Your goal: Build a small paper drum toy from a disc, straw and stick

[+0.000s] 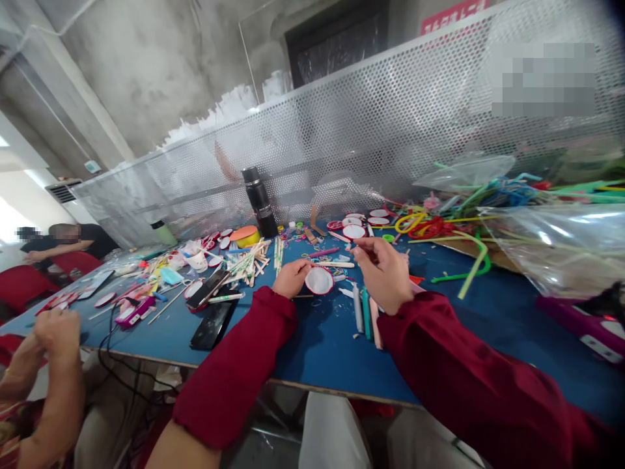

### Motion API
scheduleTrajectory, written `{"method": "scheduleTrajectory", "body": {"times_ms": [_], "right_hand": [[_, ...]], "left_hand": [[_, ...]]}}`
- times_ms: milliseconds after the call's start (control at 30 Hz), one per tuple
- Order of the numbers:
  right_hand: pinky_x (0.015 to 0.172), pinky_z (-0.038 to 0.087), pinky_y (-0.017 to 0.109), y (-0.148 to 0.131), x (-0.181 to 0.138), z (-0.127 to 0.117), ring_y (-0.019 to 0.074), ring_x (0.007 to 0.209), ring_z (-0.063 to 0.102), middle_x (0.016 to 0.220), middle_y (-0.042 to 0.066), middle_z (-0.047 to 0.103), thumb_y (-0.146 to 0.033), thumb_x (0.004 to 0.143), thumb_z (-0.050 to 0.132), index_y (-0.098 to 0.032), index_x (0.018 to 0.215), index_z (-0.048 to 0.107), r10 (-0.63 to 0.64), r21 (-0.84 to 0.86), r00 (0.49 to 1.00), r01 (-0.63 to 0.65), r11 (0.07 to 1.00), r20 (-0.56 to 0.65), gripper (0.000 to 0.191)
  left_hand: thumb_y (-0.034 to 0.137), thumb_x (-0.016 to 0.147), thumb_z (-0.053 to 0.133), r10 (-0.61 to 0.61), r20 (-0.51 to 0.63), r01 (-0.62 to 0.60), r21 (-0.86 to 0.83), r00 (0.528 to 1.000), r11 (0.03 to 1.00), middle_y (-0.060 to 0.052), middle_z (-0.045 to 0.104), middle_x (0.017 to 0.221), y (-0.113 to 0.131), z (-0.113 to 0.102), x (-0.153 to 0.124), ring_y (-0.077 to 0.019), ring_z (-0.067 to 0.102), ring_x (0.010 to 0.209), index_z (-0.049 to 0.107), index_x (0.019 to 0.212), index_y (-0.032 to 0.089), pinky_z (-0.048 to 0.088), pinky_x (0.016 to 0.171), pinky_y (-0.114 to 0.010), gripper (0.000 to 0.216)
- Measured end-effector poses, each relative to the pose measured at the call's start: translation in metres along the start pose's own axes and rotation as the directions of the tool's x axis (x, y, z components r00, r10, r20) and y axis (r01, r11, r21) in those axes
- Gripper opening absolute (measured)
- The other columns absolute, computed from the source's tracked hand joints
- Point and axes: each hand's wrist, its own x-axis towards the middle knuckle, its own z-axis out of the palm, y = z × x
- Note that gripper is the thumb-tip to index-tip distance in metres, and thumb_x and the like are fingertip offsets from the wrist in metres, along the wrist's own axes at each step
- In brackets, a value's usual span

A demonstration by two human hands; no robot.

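Note:
My left hand (291, 279) pinches a small round white disc with a red rim (319, 281) by its left edge, just above the blue table (312, 355). To the right of the disc is my right hand (387, 273), its thumb and forefinger brought together. Whatever sits between those fingertips is too small to name. Below the right hand lie a grey stick (358, 307), a teal stick (366, 314) and a pale pink stick (375, 322), side by side. More red-rimmed white discs (353, 232) rest beyond my hands.
A black flask (261, 202) stands near the perforated metal screen (336, 130). Wooden sticks (248, 262), dark phones (211, 324) and a cable (105, 352) lie left. Coloured strips (439, 225) and clear plastic (576, 247) crowd the right. A co-worker's hands (57, 331) are at left.

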Motion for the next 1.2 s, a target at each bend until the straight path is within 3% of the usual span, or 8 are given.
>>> {"method": "scheduleTrajectory", "body": {"times_ms": [167, 300, 400, 533, 667, 767, 1000, 1200], "right_hand": [[0.075, 0.051, 0.035, 0.001, -0.001, 0.000, 0.0201, 0.081, 0.066, 0.092, 0.007, 0.072, -0.034, 0.086, 0.055, -0.020, 0.100, 0.066, -0.010, -0.093, 0.993, 0.021, 0.995, 0.119, 0.023], [0.072, 0.050, 0.033, 0.005, -0.005, 0.004, 0.0202, 0.080, 0.067, 0.090, 0.005, 0.074, -0.040, 0.087, 0.055, -0.023, 0.097, 0.068, 0.014, -0.191, 0.932, 0.059, 0.980, 0.361, 0.024], [0.067, 0.048, 0.030, 0.005, -0.008, 0.006, 0.0182, 0.072, 0.065, 0.080, 0.002, 0.072, -0.040, 0.086, 0.055, -0.023, 0.090, 0.066, 0.002, -0.219, 0.902, 0.103, 0.970, 0.432, 0.020], [0.063, 0.047, 0.028, 0.002, -0.012, 0.007, 0.0168, 0.067, 0.063, 0.075, 0.000, 0.069, -0.036, 0.084, 0.058, -0.024, 0.091, 0.065, 0.024, -0.208, 0.893, 0.079, 0.975, 0.450, 0.016], [0.065, 0.049, 0.028, -0.002, -0.016, 0.009, 0.0173, 0.072, 0.065, 0.080, 0.000, 0.071, -0.036, 0.083, 0.059, -0.024, 0.093, 0.066, 0.014, -0.159, 0.889, 0.066, 0.985, 0.459, 0.017], [0.067, 0.049, 0.029, -0.002, -0.018, 0.010, 0.0174, 0.074, 0.066, 0.083, 0.001, 0.073, -0.034, 0.084, 0.058, -0.024, 0.089, 0.066, 0.019, -0.153, 0.904, 0.052, 0.987, 0.428, 0.014], [0.060, 0.047, 0.029, -0.001, -0.018, 0.011, 0.0169, 0.064, 0.064, 0.073, 0.000, 0.069, -0.033, 0.083, 0.056, -0.023, 0.081, 0.060, 0.023, -0.150, 0.951, 0.025, 0.988, 0.309, 0.011], [0.055, 0.048, 0.029, 0.001, -0.017, 0.012, 0.0167, 0.058, 0.064, 0.066, -0.001, 0.066, -0.037, 0.082, 0.057, -0.023, 0.077, 0.056, 0.073, -0.040, 0.952, -0.064, 0.997, 0.296, 0.015]], "left_hand": [[0.024, 0.091, 0.047, 0.020, -0.050, -0.022, -0.052, 0.999, 0.998, -0.006, 0.072, 0.106, 0.010, -0.003, -0.001, -0.0185, 0.063, 0.097, 0.070, 0.104, 0.018, 0.047, 0.090, -0.031, 0.027], [0.029, 0.092, 0.048, 0.080, -0.104, -0.097, -0.165, 0.991, 0.982, -0.008, 0.070, 0.110, 0.024, -0.006, -0.005, -0.0191, 0.062, 0.101, 0.069, 0.108, 0.017, 0.047, 0.092, -0.031, 0.029], [0.035, 0.093, 0.050, 0.108, -0.093, -0.128, -0.258, 0.990, 0.958, -0.008, 0.070, 0.111, 0.031, -0.004, -0.009, -0.0191, 0.062, 0.099, 0.069, 0.109, 0.017, 0.049, 0.088, -0.031, 0.031], [0.043, 0.086, 0.062, 0.126, -0.067, -0.142, -0.374, 0.990, 0.917, -0.008, 0.070, 0.102, 0.036, -0.002, -0.013, -0.0181, 0.062, 0.090, 0.069, 0.104, 0.016, 0.049, 0.081, -0.029, 0.033], [0.046, 0.077, 0.072, 0.107, -0.021, -0.108, -0.273, 0.994, 0.956, -0.003, 0.067, 0.080, 0.039, -0.002, -0.014, -0.0146, 0.057, 0.074, 0.071, 0.089, 0.014, 0.045, 0.069, -0.025, 0.034], [0.046, 0.074, 0.074, 0.104, 0.005, -0.100, -0.239, 0.995, 0.966, -0.002, 0.065, 0.077, 0.040, -0.001, -0.015, -0.0136, 0.055, 0.070, 0.071, 0.087, 0.014, 0.043, 0.066, -0.025, 0.035], [0.045, 0.062, 0.084, 0.158, 0.020, -0.150, -0.221, 0.987, 0.964, -0.007, 0.069, 0.100, 0.041, 0.006, -0.016, -0.0204, 0.062, 0.089, 0.065, 0.110, 0.015, 0.048, 0.081, -0.030, 0.060], [0.045, 0.058, 0.087, 0.276, -0.049, -0.280, -0.174, 0.960, 0.944, -0.014, 0.055, 0.133, 0.047, 0.003, -0.018, -0.0277, 0.057, 0.115, 0.049, 0.132, 0.019, 0.044, 0.100, -0.040, 0.087]]}}
